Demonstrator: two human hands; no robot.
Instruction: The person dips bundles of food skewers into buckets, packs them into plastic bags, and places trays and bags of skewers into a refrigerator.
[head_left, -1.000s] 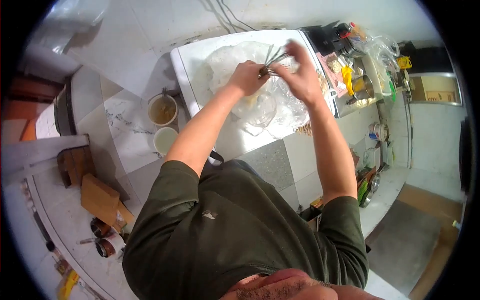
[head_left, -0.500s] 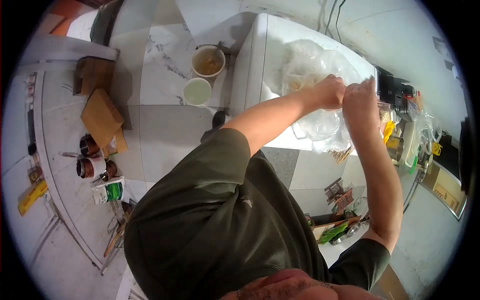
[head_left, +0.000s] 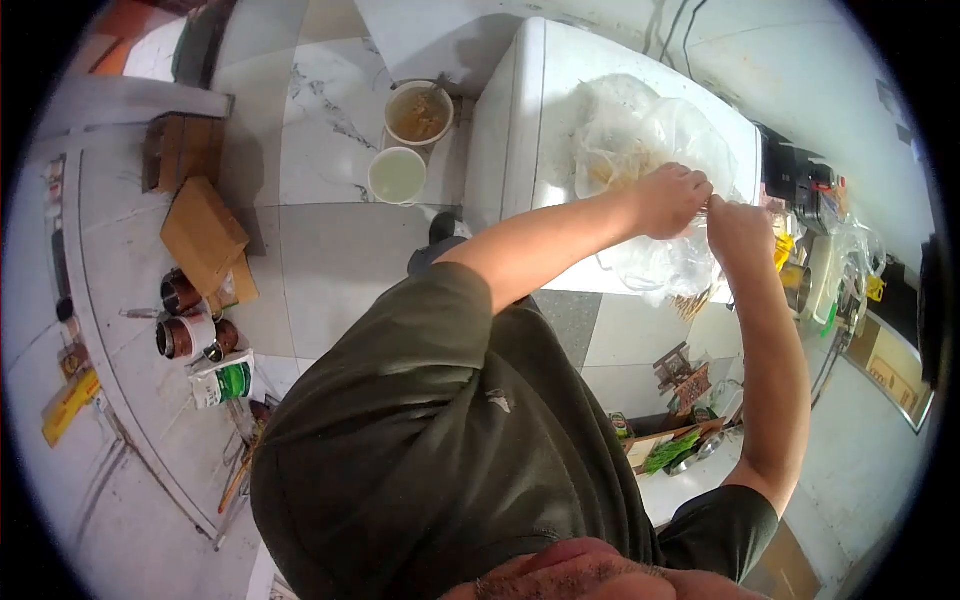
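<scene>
The person's left hand [head_left: 672,200] and right hand [head_left: 741,238] come close together over the right-hand side of a white table [head_left: 556,130]. The fingers of both curl inward, but how tightly they close, and around what, cannot be told. Beneath and beside the left hand, a crumpled clear plastic bag [head_left: 690,128] spreads across the top, set in from the left edge by a strip of white surface. Thin sticks [head_left: 690,306] poke past the near edge. The right hand overlaps the right edge, with a black appliance [head_left: 795,185] just beyond
</scene>
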